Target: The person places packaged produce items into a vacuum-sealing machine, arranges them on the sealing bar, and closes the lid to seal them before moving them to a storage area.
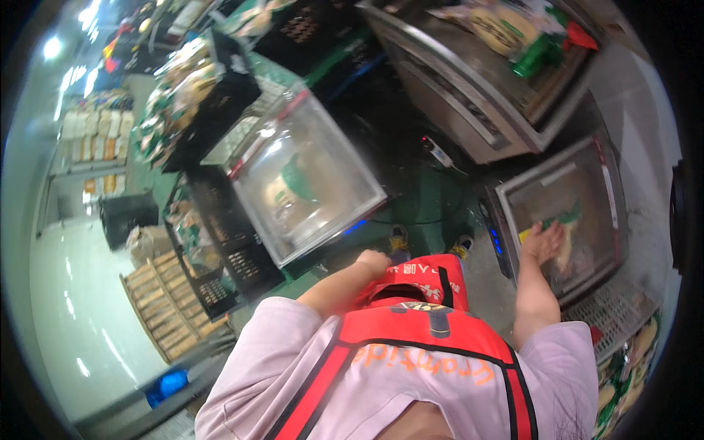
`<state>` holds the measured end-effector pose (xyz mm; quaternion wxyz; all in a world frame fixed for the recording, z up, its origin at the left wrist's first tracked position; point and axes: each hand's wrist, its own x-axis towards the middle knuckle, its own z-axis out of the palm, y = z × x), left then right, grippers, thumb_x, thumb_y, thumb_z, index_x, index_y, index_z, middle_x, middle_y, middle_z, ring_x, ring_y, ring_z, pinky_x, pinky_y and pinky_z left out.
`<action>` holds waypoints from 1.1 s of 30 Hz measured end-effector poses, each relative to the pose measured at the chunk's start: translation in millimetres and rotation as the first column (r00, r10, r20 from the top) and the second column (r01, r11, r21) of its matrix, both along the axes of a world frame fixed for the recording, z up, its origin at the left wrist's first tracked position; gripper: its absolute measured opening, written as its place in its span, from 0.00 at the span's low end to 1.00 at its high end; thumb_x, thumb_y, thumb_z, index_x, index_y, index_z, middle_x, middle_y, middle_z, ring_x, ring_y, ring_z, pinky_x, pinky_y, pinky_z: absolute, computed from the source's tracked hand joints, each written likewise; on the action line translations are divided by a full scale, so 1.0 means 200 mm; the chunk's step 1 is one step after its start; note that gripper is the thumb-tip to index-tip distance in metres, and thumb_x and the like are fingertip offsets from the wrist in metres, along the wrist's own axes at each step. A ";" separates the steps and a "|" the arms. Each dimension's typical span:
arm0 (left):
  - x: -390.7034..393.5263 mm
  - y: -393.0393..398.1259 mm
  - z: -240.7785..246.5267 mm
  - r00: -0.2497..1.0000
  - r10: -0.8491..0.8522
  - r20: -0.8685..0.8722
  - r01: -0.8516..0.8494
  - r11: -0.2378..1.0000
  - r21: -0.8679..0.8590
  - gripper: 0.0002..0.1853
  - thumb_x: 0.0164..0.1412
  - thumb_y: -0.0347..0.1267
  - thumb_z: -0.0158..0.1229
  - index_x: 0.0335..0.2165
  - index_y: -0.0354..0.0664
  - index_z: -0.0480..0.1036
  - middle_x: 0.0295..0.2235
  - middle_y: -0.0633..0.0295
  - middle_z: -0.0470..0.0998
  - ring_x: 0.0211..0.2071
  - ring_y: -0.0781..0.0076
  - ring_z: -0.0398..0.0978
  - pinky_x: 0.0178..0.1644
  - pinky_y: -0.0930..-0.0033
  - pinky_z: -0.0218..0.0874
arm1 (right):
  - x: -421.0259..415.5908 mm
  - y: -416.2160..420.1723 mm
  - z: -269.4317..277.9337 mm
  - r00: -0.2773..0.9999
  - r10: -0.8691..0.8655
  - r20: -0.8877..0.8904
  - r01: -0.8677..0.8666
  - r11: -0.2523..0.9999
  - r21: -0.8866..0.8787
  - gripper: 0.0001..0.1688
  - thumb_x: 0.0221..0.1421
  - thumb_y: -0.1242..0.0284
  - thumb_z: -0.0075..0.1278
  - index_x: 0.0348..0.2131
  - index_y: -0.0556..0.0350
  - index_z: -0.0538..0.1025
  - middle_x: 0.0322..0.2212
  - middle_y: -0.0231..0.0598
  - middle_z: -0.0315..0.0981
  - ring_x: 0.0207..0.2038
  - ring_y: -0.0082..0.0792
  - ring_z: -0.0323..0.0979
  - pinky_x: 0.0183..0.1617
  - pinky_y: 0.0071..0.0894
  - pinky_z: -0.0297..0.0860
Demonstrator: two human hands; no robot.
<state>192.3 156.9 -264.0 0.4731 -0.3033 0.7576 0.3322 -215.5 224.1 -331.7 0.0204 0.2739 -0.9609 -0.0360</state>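
Observation:
On my right, a vacuum sealing machine (503, 220) has a clear lid (591, 203). My right hand (544, 242) appears to lie on that lid, fingers spread and holding nothing visible. Beneath it shows a bag with a green end (572, 214) and pale contents, blurred by the lid. My left hand (375, 261) is curled in front of my red apron (429, 280); its palm is hidden. Ahead of the left hand stands a second sealing machine, its clear lid (341, 148) down over a green and pale bag (294, 181).
A metal-framed machine (456, 93) at the top right bears printed bags (495, 27). Black crates (220, 104) with packed bags stand left. A power strip (437, 152) lies on the dark floor. Low at right is a white perforated crate (619, 313); a wooden pallet (165, 302) stands left.

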 end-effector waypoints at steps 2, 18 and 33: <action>0.20 0.05 -0.03 0.993 0.104 0.056 -0.100 0.992 -0.075 0.14 0.51 0.36 0.48 0.38 0.47 0.73 0.41 0.57 0.72 0.43 0.61 0.71 0.44 0.62 0.63 | -0.01 0.01 -0.02 1.000 -0.010 0.016 0.010 1.000 -0.015 0.32 0.53 0.56 0.37 0.55 0.46 0.57 0.57 0.38 0.46 0.59 0.40 0.45 0.57 0.50 0.46; 0.54 0.23 0.01 0.853 0.501 -0.147 -0.520 0.840 -0.153 0.16 0.52 0.41 0.49 0.35 0.45 0.73 0.35 0.54 0.74 0.39 0.55 0.72 0.42 0.59 0.63 | 0.01 0.00 0.02 0.999 -0.044 0.020 0.045 0.999 -0.020 0.32 0.54 0.53 0.34 0.55 0.42 0.56 0.58 0.32 0.45 0.60 0.36 0.45 0.58 0.47 0.47; 0.42 0.17 0.01 0.896 0.423 -0.136 -0.439 0.889 -0.126 0.15 0.52 0.41 0.49 0.34 0.45 0.73 0.34 0.54 0.75 0.39 0.55 0.72 0.41 0.59 0.63 | 0.01 -0.01 0.06 0.999 -0.033 -0.025 0.033 0.999 0.004 0.31 0.54 0.54 0.34 0.54 0.46 0.58 0.57 0.33 0.49 0.58 0.37 0.47 0.57 0.46 0.48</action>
